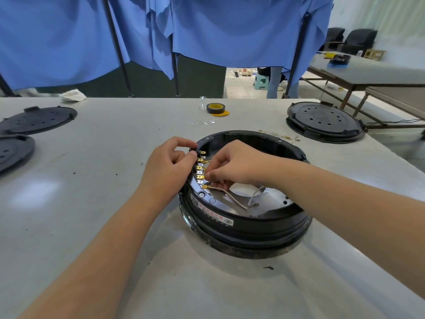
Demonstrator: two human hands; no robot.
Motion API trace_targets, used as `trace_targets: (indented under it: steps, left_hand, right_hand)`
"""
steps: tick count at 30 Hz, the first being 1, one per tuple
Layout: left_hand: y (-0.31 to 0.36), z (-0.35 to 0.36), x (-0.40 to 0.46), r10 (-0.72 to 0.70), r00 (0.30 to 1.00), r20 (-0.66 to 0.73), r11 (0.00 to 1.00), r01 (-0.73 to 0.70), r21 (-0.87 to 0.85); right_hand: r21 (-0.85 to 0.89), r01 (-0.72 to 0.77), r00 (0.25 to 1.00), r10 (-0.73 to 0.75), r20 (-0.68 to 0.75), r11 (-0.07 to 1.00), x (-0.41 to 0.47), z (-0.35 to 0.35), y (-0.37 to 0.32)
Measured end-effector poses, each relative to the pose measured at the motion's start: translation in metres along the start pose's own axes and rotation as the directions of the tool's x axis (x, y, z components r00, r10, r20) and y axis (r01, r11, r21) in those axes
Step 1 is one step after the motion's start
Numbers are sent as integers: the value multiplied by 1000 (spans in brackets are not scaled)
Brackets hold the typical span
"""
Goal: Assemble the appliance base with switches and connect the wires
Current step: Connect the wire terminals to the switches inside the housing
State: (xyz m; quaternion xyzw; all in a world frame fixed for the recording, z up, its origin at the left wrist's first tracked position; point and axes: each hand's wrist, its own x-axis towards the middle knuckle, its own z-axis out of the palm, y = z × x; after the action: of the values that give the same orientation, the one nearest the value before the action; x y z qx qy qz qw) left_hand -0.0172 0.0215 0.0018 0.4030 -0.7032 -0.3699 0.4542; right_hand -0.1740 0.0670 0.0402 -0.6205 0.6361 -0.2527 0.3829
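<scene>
While gripping the rim of the black appliance base (248, 217) at its left edge, left hand (169, 165) curls thumb and fingers around the switch block (199, 168) with brass terminals. Right hand (232, 164) reaches inside the base, fingertips pinched at a terminal near a white wire (230, 195) lying on the base's inner floor. Beyond the base: tape roll (215, 108). Right of the base: black lid (325, 120). Far left of the base: two more black lids (39, 119).

Both bare forearms are reaching forward and converging, the left hand (169, 161) curling with thumb and forefinger pinching, the right hand (232, 163) bending palm-down, fingertips pinching together.
</scene>
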Motion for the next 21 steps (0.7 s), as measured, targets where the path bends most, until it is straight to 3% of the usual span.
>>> trace_targets:
  steps: [11, 21]
  left_hand:
    - [1, 0, 0, -11, 1000, 10, 1000, 11, 13]
    - [3, -1, -1, 0, 999, -34, 999, 2, 43]
  right_hand:
    - [-43, 26, 1000, -26, -4, 999, -1, 1, -1]
    - [-260, 156, 986, -165, -12, 953, -12, -1, -2]
